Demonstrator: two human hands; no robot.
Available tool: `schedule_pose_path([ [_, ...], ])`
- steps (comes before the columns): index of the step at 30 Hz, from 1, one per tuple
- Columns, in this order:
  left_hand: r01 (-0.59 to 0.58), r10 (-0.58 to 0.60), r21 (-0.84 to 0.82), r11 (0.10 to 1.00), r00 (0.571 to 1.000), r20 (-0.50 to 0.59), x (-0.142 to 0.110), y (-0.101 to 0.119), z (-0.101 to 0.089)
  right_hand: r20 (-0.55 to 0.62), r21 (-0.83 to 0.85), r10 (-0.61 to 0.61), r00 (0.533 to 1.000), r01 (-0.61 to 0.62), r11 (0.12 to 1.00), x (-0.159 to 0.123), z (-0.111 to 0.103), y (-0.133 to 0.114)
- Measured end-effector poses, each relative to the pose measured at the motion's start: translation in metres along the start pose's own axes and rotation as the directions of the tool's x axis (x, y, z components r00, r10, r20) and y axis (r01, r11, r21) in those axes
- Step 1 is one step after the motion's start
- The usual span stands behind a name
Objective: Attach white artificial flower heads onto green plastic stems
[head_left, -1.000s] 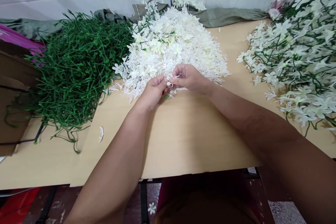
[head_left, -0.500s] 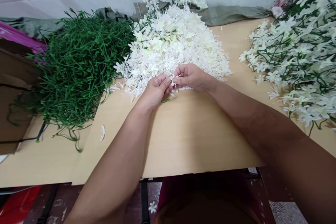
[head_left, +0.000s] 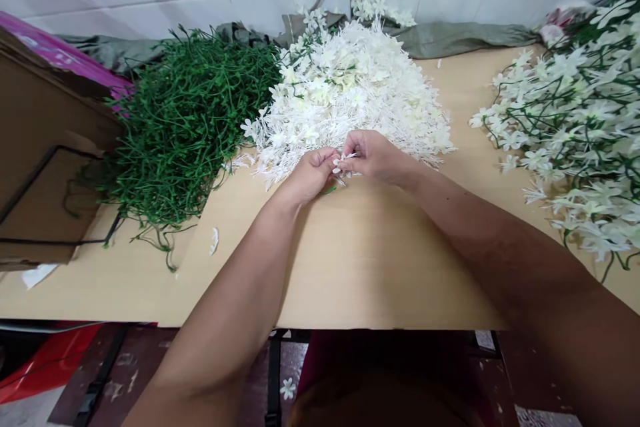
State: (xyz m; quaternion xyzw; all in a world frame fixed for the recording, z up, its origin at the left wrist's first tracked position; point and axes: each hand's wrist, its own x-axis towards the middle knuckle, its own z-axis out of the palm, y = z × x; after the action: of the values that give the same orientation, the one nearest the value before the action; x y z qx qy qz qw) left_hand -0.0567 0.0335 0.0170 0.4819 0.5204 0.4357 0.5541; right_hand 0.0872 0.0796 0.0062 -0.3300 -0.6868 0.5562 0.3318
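My left hand point(head_left: 311, 175) and my right hand point(head_left: 373, 157) meet fingertip to fingertip at the near edge of a big heap of white plastic flower heads point(head_left: 350, 87). Between the pinched fingers sits a small white flower point(head_left: 343, 160). A bit of green stem point(head_left: 329, 190) shows under my left hand, whose fingers are curled closed around it. My right hand pinches the flower. Both forearms reach in from the bottom of the view over the pale wooden table point(head_left: 360, 260).
A tangled pile of green plastic stems point(head_left: 185, 120) lies to the left. Finished white flower sprays on green stems point(head_left: 575, 127) fill the right side. A cardboard box point(head_left: 45, 160) stands far left. One loose petal point(head_left: 215, 240) lies on the table. White tiles behind.
My hands stay together on the flower with only small finger movement. The camera has shifted, so everything sits slightly further right and lower in view.
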Motion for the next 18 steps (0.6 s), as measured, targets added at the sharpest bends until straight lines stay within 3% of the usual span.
schedule_pose_path([
  [7, -0.030, 0.031, -0.054, 0.998, 0.999, 0.034, 0.003, -0.001, -0.010, 0.033, 0.183, 0.038, 0.999, -0.043, 0.982, 0.004, -0.005, -0.010],
  [14, -0.022, 0.022, -0.041, 0.999, 1.000, -0.008, 0.003, 0.001, -0.010, 0.086, 0.220, 0.036, 0.996, -0.054, 0.974, 0.006, -0.005, -0.007],
  [18, -0.056, 0.054, -0.063, 0.996, 0.998, -0.028, 0.002, 0.000, -0.005, 0.057, 0.153, 0.020, 0.998, -0.028, 0.988, 0.005, 0.001, -0.007],
])
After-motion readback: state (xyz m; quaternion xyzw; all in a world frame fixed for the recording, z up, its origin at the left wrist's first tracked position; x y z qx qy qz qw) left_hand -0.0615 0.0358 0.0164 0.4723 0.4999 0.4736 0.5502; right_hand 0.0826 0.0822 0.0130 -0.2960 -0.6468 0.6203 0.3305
